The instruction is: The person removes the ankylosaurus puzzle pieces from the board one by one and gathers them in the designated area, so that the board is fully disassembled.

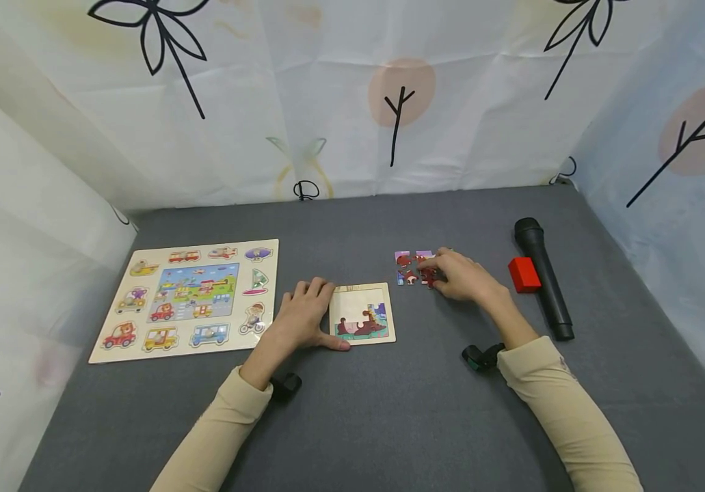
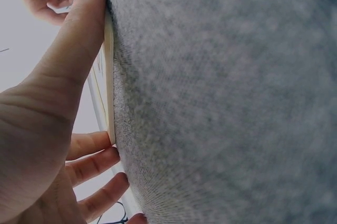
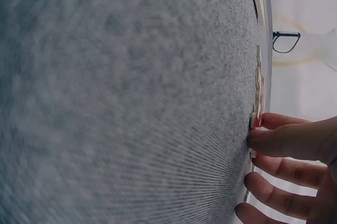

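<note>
Head and right wrist views: the right hand [image 1: 461,275] has its grip closed on a dark red jigsaw piece [image 1: 428,275], thumb at the near side, fingertips bent opposite; the piece lies at surface level, and firmness of the pinch cannot be told. The right forearm reaches forward and inward. Beside the grip lie other loose pieces [image 1: 403,259] on the surface [image 1: 389,424]. The left hand [image 1: 304,318] is unclenched: thumb straight along the near edge of the wooden jigsaw tray [image 1: 352,302], fingers spread at its far left corner, apparently steadying it. Tray's lower part is filled; upper left is bare. Assessed step: picking up a piece. Next move would call for lifting it clear of its neighbours, carrying it leftward and orienting it to a gap. Outlying: vehicle puzzle board [image 1: 184,338], left; red block [image 1: 524,275] against or just beside the black microphone [image 1: 547,287], right.
</note>
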`<state>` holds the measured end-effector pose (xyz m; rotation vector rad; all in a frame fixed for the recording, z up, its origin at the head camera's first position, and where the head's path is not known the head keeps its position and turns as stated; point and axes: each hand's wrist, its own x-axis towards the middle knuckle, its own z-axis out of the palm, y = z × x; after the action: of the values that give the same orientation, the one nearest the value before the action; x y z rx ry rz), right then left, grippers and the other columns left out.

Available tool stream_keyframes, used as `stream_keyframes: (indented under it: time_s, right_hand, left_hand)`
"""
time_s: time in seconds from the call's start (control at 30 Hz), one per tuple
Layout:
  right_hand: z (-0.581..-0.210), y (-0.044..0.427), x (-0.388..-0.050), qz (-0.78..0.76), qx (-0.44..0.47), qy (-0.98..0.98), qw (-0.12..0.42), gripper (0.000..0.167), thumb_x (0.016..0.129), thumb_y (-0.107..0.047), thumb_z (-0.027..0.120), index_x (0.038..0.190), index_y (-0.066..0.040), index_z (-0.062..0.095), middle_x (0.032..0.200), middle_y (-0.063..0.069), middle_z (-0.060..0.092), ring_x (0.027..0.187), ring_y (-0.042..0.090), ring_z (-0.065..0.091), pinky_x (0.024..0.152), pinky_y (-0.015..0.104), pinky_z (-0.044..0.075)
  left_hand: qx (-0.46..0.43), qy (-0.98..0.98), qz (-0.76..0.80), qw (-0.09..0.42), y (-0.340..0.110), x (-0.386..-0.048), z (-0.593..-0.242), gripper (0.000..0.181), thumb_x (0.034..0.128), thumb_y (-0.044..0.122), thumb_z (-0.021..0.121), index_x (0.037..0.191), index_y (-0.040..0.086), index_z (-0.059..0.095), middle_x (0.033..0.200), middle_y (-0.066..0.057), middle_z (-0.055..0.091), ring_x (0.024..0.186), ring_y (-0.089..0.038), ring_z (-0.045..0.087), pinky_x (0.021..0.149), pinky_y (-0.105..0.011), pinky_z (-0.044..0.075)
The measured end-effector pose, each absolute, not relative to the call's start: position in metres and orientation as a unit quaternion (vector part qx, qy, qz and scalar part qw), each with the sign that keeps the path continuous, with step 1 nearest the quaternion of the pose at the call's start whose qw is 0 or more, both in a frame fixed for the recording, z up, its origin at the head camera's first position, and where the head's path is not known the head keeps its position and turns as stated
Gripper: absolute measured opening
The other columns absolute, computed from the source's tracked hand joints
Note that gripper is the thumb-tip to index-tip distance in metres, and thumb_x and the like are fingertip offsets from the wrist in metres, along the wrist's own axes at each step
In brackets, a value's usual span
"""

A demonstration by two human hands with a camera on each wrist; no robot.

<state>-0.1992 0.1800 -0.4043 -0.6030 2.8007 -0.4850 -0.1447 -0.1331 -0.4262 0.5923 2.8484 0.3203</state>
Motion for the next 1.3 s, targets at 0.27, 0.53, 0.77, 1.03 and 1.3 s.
stream_keyframes:
  time_s: [0.27, 0.53, 0.77, 1.03, 1.3]
  right_hand:
    - [-0.4047, 0.18, -0.1996, -0.167, -0.2, 0.958, 0.122, 0.044, 0.092, 0.001, 0.066, 0.134, -0.008, 0.068, 0.11, 0.017, 0.062, 0.09, 0.026, 0.053, 0.071, 0.038, 0.044]
    - [-0.4047, 0.1796, -0.1991, -0.167, -0.195, 0.958, 0.124, 0.044, 0.091, 0.001, 0.065, 0.134, -0.008, 0.068, 0.11, 0.017, 0.062, 0.091, 0.027, 0.054, 0.072, 0.04, 0.044]
    - [-0.4059, 0.1803, -0.2, -0.166, -0.197, 0.959, 0.117, 0.042, 0.091, 0.0, 0.066, 0.133, -0.008, 0.069, 0.11, 0.017, 0.062, 0.089, 0.026, 0.053, 0.07, 0.038, 0.042]
    - [-0.4064, 0.1811, -0.1998, -0.166, -0.194, 0.96, 0.116, 0.043, 0.091, -0.002, 0.067, 0.134, -0.009, 0.068, 0.114, 0.019, 0.062, 0.091, 0.027, 0.055, 0.073, 0.043, 0.047]
    - [-0.398, 0.178, -0.194, -0.175, -0.204, 0.958, 0.103, 0.043, 0.092, -0.006, 0.069, 0.136, -0.008, 0.067, 0.112, 0.018, 0.061, 0.087, 0.025, 0.054, 0.068, 0.037, 0.045]
  left_hand:
    - [0.2, 0.968, 0.109, 0.107, -0.1332, -0.1441, -0.4249, 0.111, 0.0648, 0.066, 0.089, 0.15, 0.009, 0.044, 0.148, -0.014, 0.046, 0.134, -0.04, 0.044, 0.102, -0.06, 0.042]
    - [0.197, 0.968, 0.106, 0.111, -0.1327, -0.1439, -0.4236, 0.112, 0.0645, 0.066, 0.089, 0.15, 0.009, 0.044, 0.149, -0.014, 0.046, 0.135, -0.04, 0.043, 0.103, -0.06, 0.041]
    - [0.196, 0.968, 0.109, 0.11, -0.1325, -0.1443, -0.425, 0.112, 0.0644, 0.065, 0.089, 0.15, 0.009, 0.044, 0.149, -0.014, 0.046, 0.135, -0.04, 0.043, 0.103, -0.06, 0.041]
    - [0.195, 0.967, 0.116, 0.111, -0.1322, -0.1443, -0.425, 0.112, 0.0639, 0.064, 0.09, 0.151, 0.009, 0.044, 0.149, -0.014, 0.046, 0.136, -0.04, 0.043, 0.104, -0.06, 0.041]
    - [0.195, 0.967, 0.117, 0.11, -0.1321, -0.1442, -0.4251, 0.112, 0.0638, 0.064, 0.09, 0.15, 0.009, 0.045, 0.148, -0.013, 0.047, 0.135, -0.039, 0.043, 0.103, -0.06, 0.041]
